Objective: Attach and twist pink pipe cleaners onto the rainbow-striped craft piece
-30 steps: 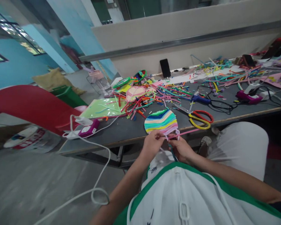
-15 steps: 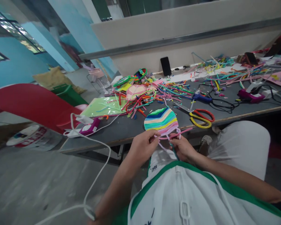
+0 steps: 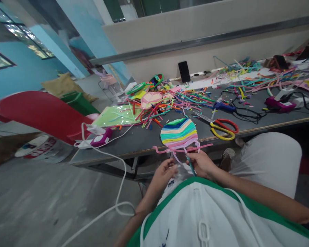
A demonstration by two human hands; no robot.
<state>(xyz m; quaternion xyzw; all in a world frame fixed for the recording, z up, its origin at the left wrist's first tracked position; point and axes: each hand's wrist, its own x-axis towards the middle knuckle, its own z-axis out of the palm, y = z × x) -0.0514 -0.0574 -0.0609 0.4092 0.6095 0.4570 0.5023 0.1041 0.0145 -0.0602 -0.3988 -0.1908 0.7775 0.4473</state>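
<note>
A round disc of striped pipe cleaners (image 3: 179, 132) in blue, green, yellow and pink lies at the table's near edge. Loose pink and lilac strands (image 3: 181, 149) stick out from its lower rim. My right hand (image 3: 201, 163) is closed on a teal pipe cleaner (image 3: 190, 165) and the strands just below the disc. My left hand (image 3: 164, 173) hovers lower left of the disc with fingers curled, and I cannot make out anything in it.
Red and yellow scissors (image 3: 222, 128) lie right of the disc. A heap of coloured pipe cleaners (image 3: 170, 103) covers the grey table (image 3: 136, 140). Glue guns (image 3: 99, 139) with cords, a black phone (image 3: 184, 71) and a red chair (image 3: 41, 115) stand around.
My left hand has let go of the strands and dropped down away from the disc. A pink strand now sticks out to the disc's left. My right hand stays put.
</note>
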